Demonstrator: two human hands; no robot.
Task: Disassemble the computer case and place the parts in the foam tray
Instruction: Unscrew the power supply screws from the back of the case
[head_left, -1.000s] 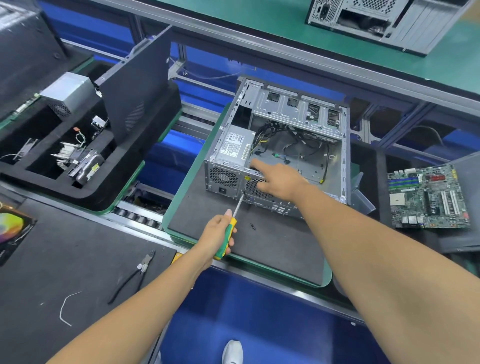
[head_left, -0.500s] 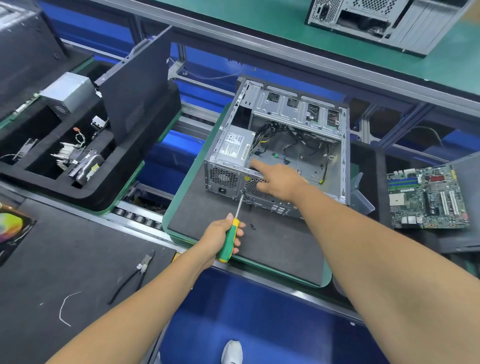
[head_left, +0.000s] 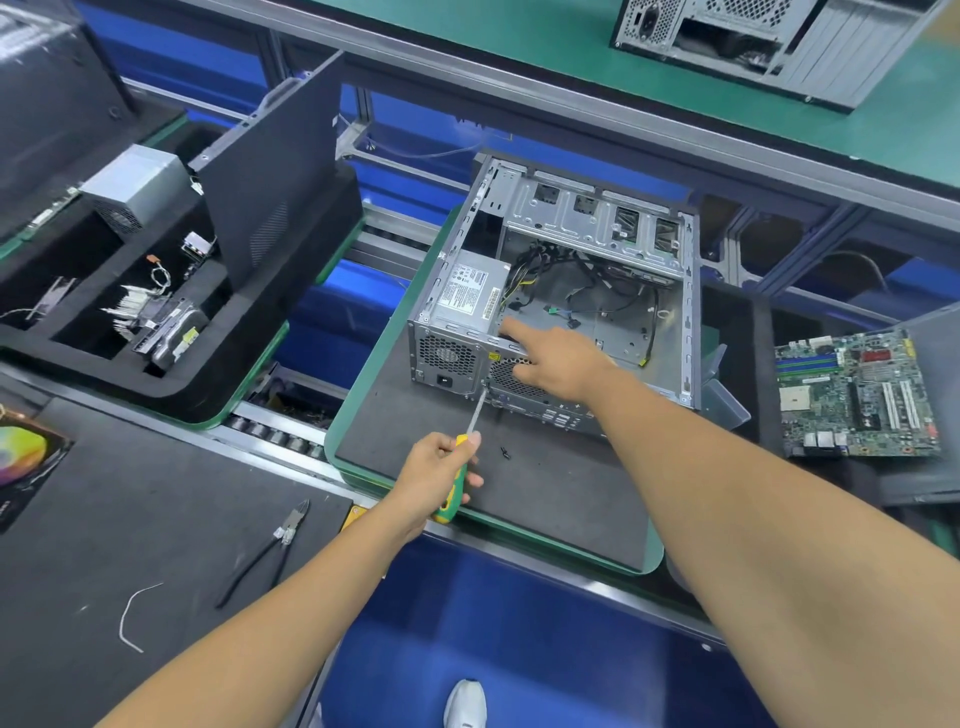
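An open grey computer case (head_left: 597, 228) lies on a dark mat, with its power supply (head_left: 465, 288) in the near left corner and loose black cables inside. My left hand (head_left: 434, 475) grips a green and yellow screwdriver (head_left: 457, 478); its tip touches the case's rear panel beside the power supply. My right hand (head_left: 558, 364) rests on the rear top edge of the case, index finger stretched toward the power supply. The black foam tray (head_left: 171, 387) at the left holds a side panel (head_left: 270, 171), another power supply (head_left: 132, 184) and small parts.
A motherboard (head_left: 857, 395) lies at the right. A loose black screw (head_left: 504, 452) sits on the mat (head_left: 545, 493) in front of the case. Pliers (head_left: 270, 551) and a white wire scrap (head_left: 132, 613) lie on the near left mat. A second case (head_left: 753, 36) stands at the back.
My left hand has shifted its grip slightly on the screwdriver handle, which stays against the rear panel. My right hand has not moved.
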